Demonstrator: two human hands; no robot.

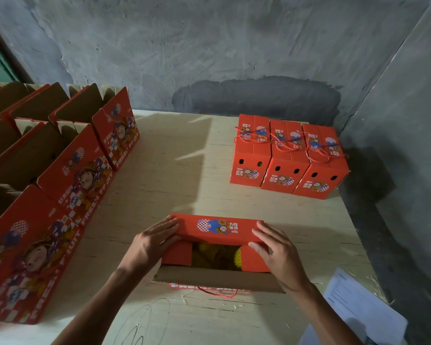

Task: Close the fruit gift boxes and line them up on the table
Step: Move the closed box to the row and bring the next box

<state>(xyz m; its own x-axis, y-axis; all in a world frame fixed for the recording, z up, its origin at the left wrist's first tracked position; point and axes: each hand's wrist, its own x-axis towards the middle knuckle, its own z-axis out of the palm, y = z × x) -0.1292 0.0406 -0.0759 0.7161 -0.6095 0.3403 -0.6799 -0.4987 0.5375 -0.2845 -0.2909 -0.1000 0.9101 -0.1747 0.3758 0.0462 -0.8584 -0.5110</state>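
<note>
Three closed fruit gift boxes [288,158] stand side by side in a row at the far right of the pale wooden table [174,175], their red cord handles lying across the lids, while a larger batch of open boxes [60,175] waits along the left edge with flaps upright. Between the two groups, near the front edge, the box in hand [218,255] sits half shut: its far lid flap [215,229] is folded down over the opening, the two red side flaps are tucked in, and the near brown flap still hangs open toward the person, leaving yellow fruit [215,256] in view. Both hands are well apart, one at each end of that flap. The left hand [151,241] lies with straight fingers pressing on top; the right hand [275,247] curls fingers and thumb over the flap's front edge. By the look of it, the closing step is midway. Next, the near flap likely needs lifting and locking, then the box carrying over beside the finished row. White printed sheets [359,307] lie at the lower right.
</note>
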